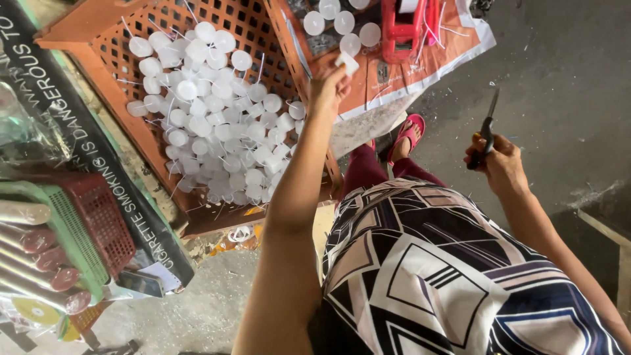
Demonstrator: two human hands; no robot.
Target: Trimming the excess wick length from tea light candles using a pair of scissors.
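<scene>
crate: orange plastic crate (98, 33) on the left, heaped with white wicked candle discs (210, 112), piled toward its right wall

left hand: left hand (327, 89) stretched out over the crate's right rim, fingers pinched together on one white candle piece (348, 62), which sits just past the fingertips, up and to the right

loose discs: a few more white discs (342, 23) on the orange sheet (394, 79), just beyond that hand, so the left is clearly the nearer one

right hand: right hand (501, 161) held well off to the right, fingers wrapped tight on scissors (488, 128), blades pointing up and away, long axis near upright
</scene>
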